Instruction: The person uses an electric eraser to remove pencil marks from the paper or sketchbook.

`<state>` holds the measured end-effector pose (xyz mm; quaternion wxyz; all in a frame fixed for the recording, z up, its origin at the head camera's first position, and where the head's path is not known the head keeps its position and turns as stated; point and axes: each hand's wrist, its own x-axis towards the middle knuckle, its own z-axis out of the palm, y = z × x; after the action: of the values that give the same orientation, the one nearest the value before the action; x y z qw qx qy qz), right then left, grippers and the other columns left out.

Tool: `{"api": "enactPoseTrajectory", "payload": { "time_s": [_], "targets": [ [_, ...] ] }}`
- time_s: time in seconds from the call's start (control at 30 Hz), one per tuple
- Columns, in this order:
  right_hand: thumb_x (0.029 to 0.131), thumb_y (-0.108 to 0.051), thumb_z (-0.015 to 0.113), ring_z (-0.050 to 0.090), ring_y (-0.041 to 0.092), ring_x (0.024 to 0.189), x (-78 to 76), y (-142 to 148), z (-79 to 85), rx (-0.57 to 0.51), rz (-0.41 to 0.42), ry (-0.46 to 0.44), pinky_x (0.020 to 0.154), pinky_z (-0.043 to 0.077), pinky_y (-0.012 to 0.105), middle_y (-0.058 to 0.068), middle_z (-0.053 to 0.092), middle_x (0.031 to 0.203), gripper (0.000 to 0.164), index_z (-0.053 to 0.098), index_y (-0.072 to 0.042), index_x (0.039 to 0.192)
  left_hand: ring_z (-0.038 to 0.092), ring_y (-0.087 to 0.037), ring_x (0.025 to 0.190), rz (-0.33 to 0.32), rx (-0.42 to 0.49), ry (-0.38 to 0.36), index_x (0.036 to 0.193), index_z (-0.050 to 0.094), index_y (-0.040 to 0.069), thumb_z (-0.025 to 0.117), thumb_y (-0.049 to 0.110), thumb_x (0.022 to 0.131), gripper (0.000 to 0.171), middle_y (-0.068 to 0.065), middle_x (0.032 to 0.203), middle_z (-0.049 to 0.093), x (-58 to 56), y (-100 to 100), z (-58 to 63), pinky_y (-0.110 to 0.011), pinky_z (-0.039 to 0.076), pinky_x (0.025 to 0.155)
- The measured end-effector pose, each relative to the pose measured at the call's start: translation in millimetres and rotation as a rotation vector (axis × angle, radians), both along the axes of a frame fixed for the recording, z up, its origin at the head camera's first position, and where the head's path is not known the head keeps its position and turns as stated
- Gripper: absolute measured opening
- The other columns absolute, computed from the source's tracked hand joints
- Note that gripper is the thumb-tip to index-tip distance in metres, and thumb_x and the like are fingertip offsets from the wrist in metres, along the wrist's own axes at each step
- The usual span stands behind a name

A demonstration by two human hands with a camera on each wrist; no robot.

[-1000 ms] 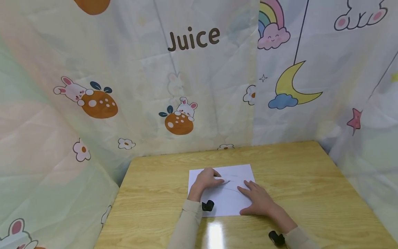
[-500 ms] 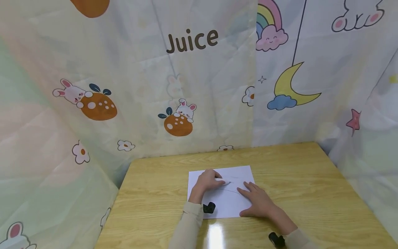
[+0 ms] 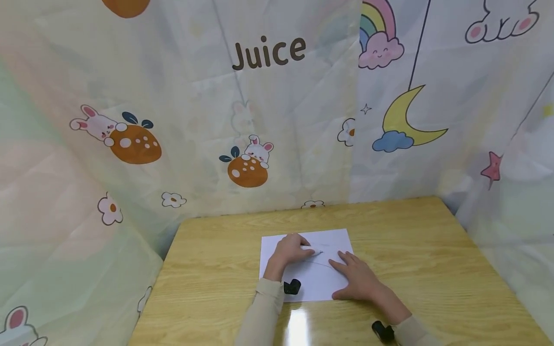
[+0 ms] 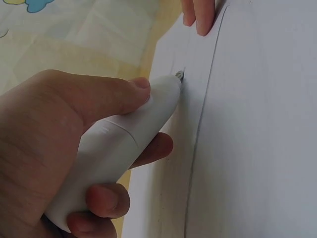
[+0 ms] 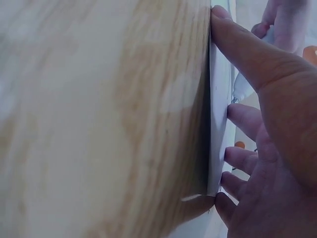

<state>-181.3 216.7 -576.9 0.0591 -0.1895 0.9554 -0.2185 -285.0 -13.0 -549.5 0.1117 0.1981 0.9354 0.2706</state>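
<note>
My left hand (image 3: 289,251) grips a thick white electric eraser (image 4: 111,146), its thumb along the top and fingers curled beneath. The eraser's small metallic tip is at or just above the white paper (image 3: 311,286), beside faint pencil marks; contact is hard to tell. A longer, darker pencil line (image 4: 199,121) curves across the sheet nearby. My right hand (image 3: 359,278) rests with fingers spread on the sheet's right side. In the right wrist view, its thumb (image 5: 247,47) and fingertips lie along the paper's edge.
The paper lies on a wood-grain table (image 3: 207,283). A patterned fabric curtain (image 3: 195,144) stands behind the table and along both sides. Black wrist cameras are worn on the left wrist (image 3: 292,287) and right wrist (image 3: 383,331).
The eraser tip has shifted slightly right along the upper pencil line, which looks fainter than before. My right hand stays in place on the paper.
</note>
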Motion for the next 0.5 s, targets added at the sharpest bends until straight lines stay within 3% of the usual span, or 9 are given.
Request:
{"api": "enactPoseTrajectory", "payload": {
  "time_s": [0.17, 0.37, 0.5],
  "targets": [
    [0.068, -0.063, 0.077, 0.025, 0.047, 0.137, 0.4, 1.0, 0.2, -0.006, 0.004, -0.014, 0.103, 0.025, 0.063, 0.023, 0.033, 0.150, 0.092, 0.051, -0.015, 0.143, 0.052, -0.006, 0.061, 0.026, -0.030, -0.012, 0.093, 0.079, 0.018, 0.076, 0.040, 0.082, 0.024, 0.013, 0.080, 0.067, 0.7, 1.1, 0.9, -0.026, 0.043, 0.055],
    [0.068, -0.062, 0.079, 0.026, 0.048, 0.137, 0.4, 2.0, 1.2, -0.010, 0.002, -0.005, 0.102, 0.026, 0.064, 0.024, 0.034, 0.149, 0.093, 0.052, -0.014, 0.142, 0.053, -0.005, 0.059, -0.009, -0.006, 0.007, 0.094, 0.079, 0.018, 0.075, 0.040, 0.083, 0.025, 0.012, 0.082, 0.069, 1.3, 5.8, -0.8, -0.025, 0.042, 0.054],
    [0.065, -0.062, 0.081, 0.029, 0.046, 0.136, 1.2, 1.8, 3.0, -0.014, -0.009, 0.003, 0.104, 0.026, 0.062, 0.024, 0.037, 0.148, 0.099, 0.050, -0.005, 0.140, 0.051, -0.005, 0.057, -0.006, -0.018, 0.003, 0.095, 0.079, 0.017, 0.075, 0.038, 0.083, 0.024, 0.013, 0.079, 0.067, 4.3, 5.2, 3.5, -0.025, 0.041, 0.052]
  ]
}}
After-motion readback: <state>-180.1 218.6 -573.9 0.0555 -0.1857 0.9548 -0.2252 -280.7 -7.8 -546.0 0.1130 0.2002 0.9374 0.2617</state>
